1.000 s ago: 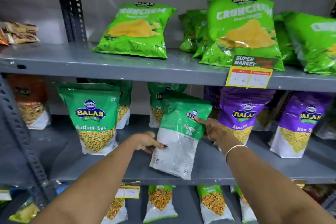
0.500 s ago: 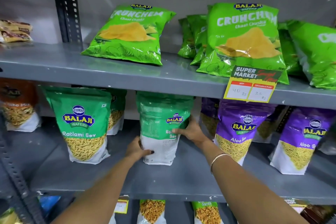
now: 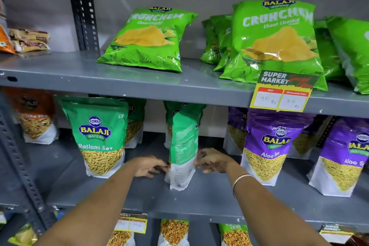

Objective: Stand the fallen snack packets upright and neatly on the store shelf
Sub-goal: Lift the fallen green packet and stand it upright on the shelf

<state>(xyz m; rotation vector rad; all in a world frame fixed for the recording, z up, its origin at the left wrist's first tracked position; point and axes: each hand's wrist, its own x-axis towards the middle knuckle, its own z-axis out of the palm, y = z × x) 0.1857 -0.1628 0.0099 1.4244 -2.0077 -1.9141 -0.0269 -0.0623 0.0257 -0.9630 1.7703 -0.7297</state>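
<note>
Grey metal middle shelf point(image 3: 139, 189), and the green-and-white Ratlami Sev pouch point(image 3: 182, 146) stands upright mid-shelf, turned edge-on, between a front-facing green Sev pouch point(image 3: 97, 136) and a purple Aloo Sev pouch point(image 3: 269, 146). Left hand point(image 3: 148, 167) and right hand point(image 3: 212, 161) pinch its lower sides, fingers curled against the plastic.

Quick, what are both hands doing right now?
Left hand: fingers touching the green packet's left edge, steadying it.
Right hand: fingers touching its right edge.
</note>
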